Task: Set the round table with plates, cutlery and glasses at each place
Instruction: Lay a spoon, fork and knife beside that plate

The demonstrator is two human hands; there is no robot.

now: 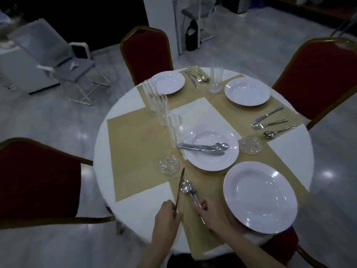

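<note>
Knife point(179, 187) in left hand point(167, 213); spoon point(186, 187) and fork point(195, 196) in right hand point(211, 212).

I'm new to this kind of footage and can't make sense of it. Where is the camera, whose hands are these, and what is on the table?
There is no machine here. One camera worn on a person's head looks down at their own two bare hands. The left hand grips a table knife by its handle. The right hand holds a spoon and fork together. Before them is a round table with tan placemats and four white plates. More cutlery lies on the middle plate. There are also tall clear glasses and two small cut-glass dishes. Around it stand red chairs.
</note>
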